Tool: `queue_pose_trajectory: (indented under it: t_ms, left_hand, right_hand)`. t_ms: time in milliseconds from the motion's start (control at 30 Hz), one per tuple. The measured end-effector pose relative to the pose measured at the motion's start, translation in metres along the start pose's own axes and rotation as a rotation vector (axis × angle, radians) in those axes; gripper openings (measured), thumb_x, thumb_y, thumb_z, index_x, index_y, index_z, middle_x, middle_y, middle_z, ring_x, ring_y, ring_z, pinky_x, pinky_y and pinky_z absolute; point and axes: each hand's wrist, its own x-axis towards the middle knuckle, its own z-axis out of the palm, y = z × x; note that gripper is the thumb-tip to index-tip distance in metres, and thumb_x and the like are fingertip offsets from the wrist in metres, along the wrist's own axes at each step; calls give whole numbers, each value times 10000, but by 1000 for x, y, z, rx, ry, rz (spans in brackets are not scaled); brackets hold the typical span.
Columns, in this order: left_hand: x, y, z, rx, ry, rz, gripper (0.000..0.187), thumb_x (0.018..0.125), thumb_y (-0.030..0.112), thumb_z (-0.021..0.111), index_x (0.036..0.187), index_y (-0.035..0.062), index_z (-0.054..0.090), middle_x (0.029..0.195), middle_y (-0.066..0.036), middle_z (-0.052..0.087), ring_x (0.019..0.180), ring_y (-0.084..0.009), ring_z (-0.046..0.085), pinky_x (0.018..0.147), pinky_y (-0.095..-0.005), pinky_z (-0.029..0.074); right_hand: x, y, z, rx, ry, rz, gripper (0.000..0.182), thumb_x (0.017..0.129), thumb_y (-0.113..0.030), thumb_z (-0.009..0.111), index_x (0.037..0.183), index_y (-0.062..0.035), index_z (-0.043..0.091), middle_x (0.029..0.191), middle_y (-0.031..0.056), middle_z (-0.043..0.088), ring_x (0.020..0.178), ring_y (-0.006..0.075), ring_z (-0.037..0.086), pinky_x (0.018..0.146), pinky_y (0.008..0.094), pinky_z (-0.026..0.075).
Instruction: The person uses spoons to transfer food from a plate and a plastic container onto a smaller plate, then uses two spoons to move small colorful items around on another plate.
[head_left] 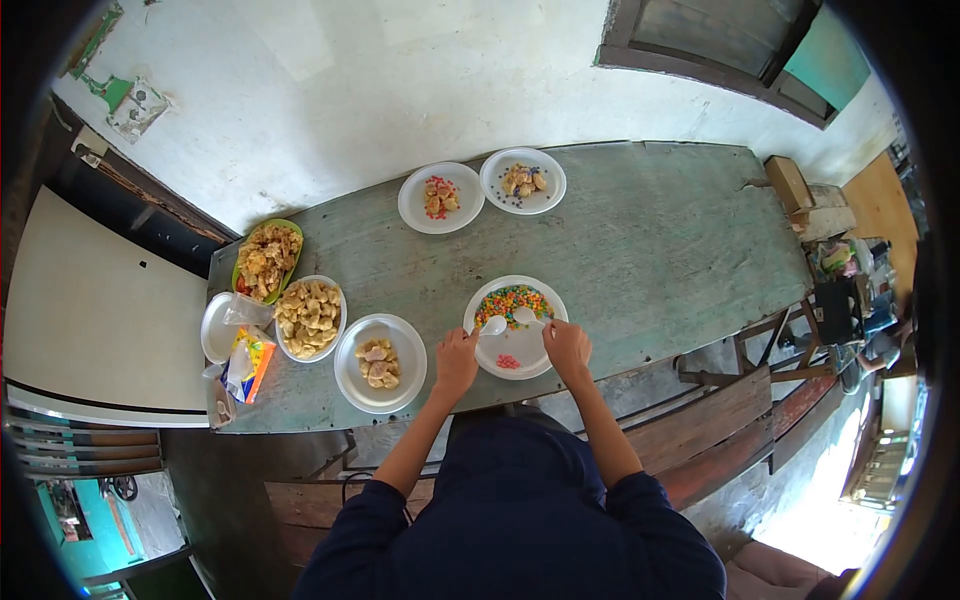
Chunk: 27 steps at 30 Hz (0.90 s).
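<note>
My left hand [458, 360] is closed around the handle of a white spoon [494, 325], and my right hand [568, 350] grips a second white spoon [523, 315]. Both spoon bowls are over a white plate [530, 370] near the table's front edge. Small multicoloured candies [510, 298] are spread across the plate's far half. Closer to me on the same plate lies a little heap of pink candies [508, 361]. To the left of my left hand stands a white plate [380, 404] with pale golden food pieces [378, 364] in its middle.
At the back, one plate [410, 205] bears food with red bits; another plate [552, 183] has blue ones. Farther left are a heaped bowl of pieces [309, 316], a green dish [240, 275] of fried food and an orange-yellow packet [250, 365]. Cardboard boxes [800, 195] sit at the right end.
</note>
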Motion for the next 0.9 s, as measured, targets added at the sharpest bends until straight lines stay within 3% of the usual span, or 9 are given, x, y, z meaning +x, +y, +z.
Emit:
queue_pose_trajectory:
  t_ms: [133,367,433,900]
  left_hand:
    - [1,-3,3,37,1,-1,370,733,61,532,1092,132,588,888,-48,503,883,-205,500,707,-360,393]
    - [7,-6,4,39,6,19,370,731,59,536,1090,127,587,887,-50,504,888,-206,497,709,-361,392]
    - [9,-7,5,45,-6,18,387,718,47,538,1095,125,582,893,-50,504,892,-206,495,709,-360,392]
    - [22,-11,4,63,-56,24,429,699,31,550,1120,115,560,911,-58,504,899,-212,496,713,-364,396]
  right_hand:
    - [-2,1,1,7,3,7,269,795,-272,491,724,-52,628,663,193,600,610,372,593,559,468,469]
    - [-3,-3,-7,-28,19,22,264,799,-274,490,723,-58,621,655,186,600,598,368,592,547,463,467]
    - [-3,-4,-7,-35,-18,51,213,784,-277,534,794,-98,650,674,180,609,623,363,598,557,444,472]
    - [2,-4,4,22,-56,88,227,788,-281,529,808,-91,654,679,183,609,632,363,600,569,445,473]
